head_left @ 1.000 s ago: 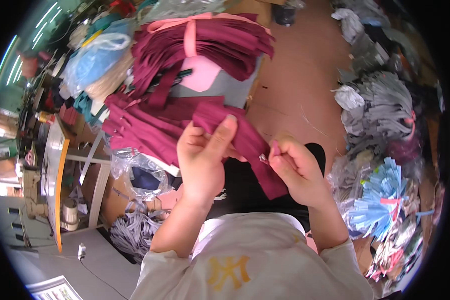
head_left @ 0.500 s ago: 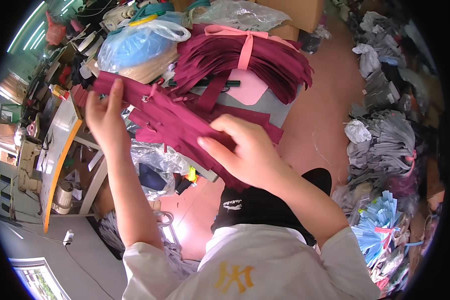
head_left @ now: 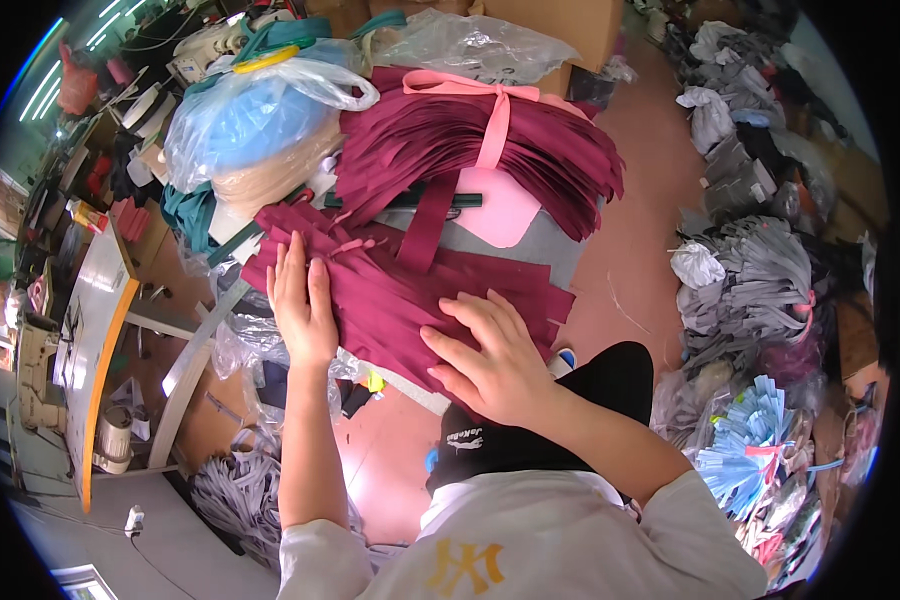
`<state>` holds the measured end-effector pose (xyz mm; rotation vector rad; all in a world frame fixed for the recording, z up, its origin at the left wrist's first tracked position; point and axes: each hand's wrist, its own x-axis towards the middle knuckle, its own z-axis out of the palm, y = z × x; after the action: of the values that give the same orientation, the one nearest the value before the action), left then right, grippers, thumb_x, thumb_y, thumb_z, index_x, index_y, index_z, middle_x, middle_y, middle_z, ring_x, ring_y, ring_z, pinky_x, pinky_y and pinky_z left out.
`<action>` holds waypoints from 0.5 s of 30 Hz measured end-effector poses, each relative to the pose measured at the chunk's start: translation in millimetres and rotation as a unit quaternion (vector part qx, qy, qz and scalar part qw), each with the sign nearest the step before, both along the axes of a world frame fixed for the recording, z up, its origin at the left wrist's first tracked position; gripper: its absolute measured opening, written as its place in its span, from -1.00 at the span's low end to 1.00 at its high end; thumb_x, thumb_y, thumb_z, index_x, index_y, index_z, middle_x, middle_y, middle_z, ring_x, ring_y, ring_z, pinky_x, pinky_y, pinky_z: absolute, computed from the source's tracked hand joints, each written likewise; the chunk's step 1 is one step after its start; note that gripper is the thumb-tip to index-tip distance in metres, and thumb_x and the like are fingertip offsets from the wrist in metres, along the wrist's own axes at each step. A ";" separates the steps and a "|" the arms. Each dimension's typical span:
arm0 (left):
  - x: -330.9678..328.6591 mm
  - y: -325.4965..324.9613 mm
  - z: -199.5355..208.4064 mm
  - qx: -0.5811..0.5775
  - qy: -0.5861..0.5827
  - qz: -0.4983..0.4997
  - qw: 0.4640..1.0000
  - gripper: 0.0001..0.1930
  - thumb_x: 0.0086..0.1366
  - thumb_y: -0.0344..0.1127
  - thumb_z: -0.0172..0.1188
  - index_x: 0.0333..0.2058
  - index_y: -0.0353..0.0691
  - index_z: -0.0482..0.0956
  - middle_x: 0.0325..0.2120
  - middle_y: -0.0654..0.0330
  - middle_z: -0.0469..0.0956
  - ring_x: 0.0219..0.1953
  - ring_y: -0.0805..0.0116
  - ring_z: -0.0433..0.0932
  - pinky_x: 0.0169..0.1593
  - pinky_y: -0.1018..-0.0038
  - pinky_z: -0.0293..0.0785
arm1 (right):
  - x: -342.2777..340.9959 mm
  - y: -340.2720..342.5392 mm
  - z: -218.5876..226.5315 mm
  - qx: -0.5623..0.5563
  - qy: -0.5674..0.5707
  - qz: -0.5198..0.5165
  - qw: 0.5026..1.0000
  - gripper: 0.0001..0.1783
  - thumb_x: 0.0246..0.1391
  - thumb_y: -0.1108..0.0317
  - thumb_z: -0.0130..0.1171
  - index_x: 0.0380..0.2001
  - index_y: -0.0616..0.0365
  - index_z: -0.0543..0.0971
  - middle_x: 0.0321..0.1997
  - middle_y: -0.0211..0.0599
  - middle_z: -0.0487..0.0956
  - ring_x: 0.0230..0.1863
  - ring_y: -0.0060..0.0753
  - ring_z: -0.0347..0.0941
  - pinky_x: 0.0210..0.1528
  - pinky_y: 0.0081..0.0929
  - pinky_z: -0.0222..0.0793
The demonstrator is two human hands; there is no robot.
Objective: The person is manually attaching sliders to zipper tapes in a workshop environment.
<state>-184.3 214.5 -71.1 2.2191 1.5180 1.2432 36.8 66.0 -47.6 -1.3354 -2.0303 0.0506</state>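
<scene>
A pile of maroon fabric strips lies across the near side of the grey work surface. Flat on the pile's left part rests my left hand, fingers stretched out. My right hand lies over its right part, fingers apart and touching the cloth. Beyond the pile stands a thick bundle of maroon strips, tied with a pink band. One loose maroon strip runs from near the bundle down to the pile. A pink rounded piece sits between them, beside a dark green bar.
At the back left are a clear plastic bag with blue contents and a yellow ring. A wood-edged table stands left. Grey strip bundles and a light blue bundle line the right side. A cardboard box is behind.
Both hands have come down, and the maroon strips that were held up now lie on the surface. My left hand has let go and flattened; the right hand's fingers have spread.
</scene>
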 end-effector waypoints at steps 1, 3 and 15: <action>-0.3 -0.1 1.4 0.002 -0.006 -0.006 1.000 -0.49 0.49 -0.14 -0.08 0.26 -0.36 0.35 0.21 -0.10 0.43 0.36 -0.06 0.24 0.43 0.10 -0.06 | 0.6 -0.2 -1.2 -0.001 -0.001 -0.005 1.000 -0.55 0.06 0.18 0.32 0.03 0.04 0.59 0.20 -0.08 0.39 0.22 0.04 0.36 0.30 0.14 0.20; -0.2 1.2 -0.4 0.002 -0.006 -0.009 1.000 -0.49 0.49 -0.14 -0.08 0.26 -0.36 0.35 0.20 -0.11 0.43 0.36 -0.08 0.25 0.42 0.10 -0.05 | 2.1 0.6 -4.3 0.006 0.016 0.003 1.000 -0.55 0.04 0.18 0.33 0.01 0.04 0.60 0.19 -0.09 0.42 0.21 0.03 0.37 0.30 0.14 0.20; 5.9 -0.6 0.3 -0.007 -0.054 -0.009 0.998 -0.53 0.45 -0.19 -0.02 0.23 -0.31 0.42 0.20 -0.01 0.46 0.35 -0.01 0.27 0.43 0.13 -0.03 | 52.9 -30.4 10.3 -0.011 0.168 0.010 0.986 -0.73 0.02 0.38 0.34 -0.16 0.09 0.61 -0.04 -0.25 0.54 0.03 -0.16 0.48 0.22 0.07 0.28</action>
<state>-178.4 213.9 -70.8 2.1152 1.4596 1.3214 89.8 35.5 -37.3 -1.2274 -1.7615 0.2897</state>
